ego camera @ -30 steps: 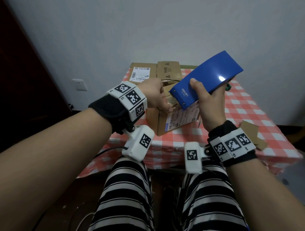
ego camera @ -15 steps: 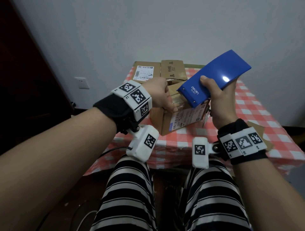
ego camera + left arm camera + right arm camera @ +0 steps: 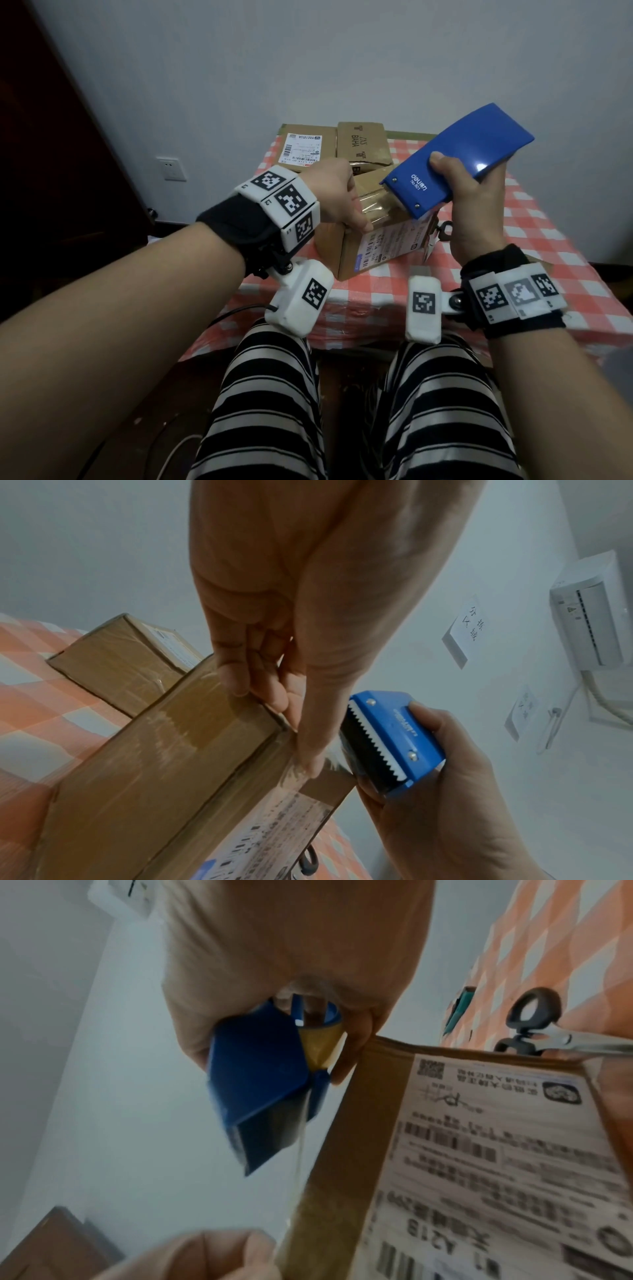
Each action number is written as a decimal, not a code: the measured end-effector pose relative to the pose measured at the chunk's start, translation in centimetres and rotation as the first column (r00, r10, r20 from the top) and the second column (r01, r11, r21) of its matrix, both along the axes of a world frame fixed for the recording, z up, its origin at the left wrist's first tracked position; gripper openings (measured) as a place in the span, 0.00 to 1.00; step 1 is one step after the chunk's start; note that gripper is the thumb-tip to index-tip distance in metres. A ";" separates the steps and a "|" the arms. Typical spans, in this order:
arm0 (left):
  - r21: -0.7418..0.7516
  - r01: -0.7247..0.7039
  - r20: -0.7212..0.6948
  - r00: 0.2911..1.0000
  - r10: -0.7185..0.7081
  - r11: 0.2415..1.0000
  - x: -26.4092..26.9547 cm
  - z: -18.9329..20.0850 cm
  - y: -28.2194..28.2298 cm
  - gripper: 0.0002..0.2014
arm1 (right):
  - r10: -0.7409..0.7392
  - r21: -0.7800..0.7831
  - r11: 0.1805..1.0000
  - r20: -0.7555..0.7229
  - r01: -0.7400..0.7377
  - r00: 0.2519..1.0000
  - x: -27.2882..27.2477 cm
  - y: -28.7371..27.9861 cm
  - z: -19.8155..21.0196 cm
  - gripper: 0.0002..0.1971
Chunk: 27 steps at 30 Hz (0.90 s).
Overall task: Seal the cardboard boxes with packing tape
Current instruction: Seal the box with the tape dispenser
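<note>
Near box: we see a cardboard box (image 3: 373,236) on the checked surface (image 3: 548,246), label side toward us, clear tape (image 3: 192,723) along its top.
Left hand: our left hand (image 3: 334,195) rests on the box's near top edge, fingers straight, thumb pressing the tape end onto the corner.
Right hand: our right hand (image 3: 479,212) wraps its grip round a blue tape dispenser (image 3: 455,161), toothed edge just beside the box's right end; tape runs from it to the box.
Behind: two more boxes (image 3: 363,144) lie at the far edge.
Beside box: scissors (image 3: 548,1031) on the right.
</note>
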<state>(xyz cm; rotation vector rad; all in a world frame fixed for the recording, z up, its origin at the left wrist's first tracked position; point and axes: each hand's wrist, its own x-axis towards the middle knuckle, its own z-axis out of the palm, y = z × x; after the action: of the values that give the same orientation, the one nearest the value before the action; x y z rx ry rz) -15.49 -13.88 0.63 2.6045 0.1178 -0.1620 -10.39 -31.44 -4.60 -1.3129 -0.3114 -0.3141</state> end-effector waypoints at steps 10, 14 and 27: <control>0.102 0.033 -0.056 0.998 -0.027 0.994 0.4 1.1 -1.0 0.17 | 0.009 -0.122 0.992 0.005 -0.008 1.000 -0.6 0.4 -0.4 0.29; 0.033 0.025 -0.071 0.997 -0.023 0.999 0.6 1.6 -1.2 0.12 | 0.008 -0.146 0.989 -0.028 -0.012 1.000 -0.7 0.3 -0.3 0.34; 0.020 -0.022 0.086 0.996 0.020 1.000 1.4 -0.5 -2.5 0.19 | 0.052 -0.113 0.992 -0.065 -0.059 0.997 -1.0 0.7 -0.5 0.29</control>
<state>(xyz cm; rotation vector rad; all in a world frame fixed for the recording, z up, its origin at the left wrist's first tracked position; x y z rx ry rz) -14.06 -16.41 0.17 2.6254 0.1167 -0.0417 -11.38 -30.69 -5.13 -1.4220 -0.3164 -0.2102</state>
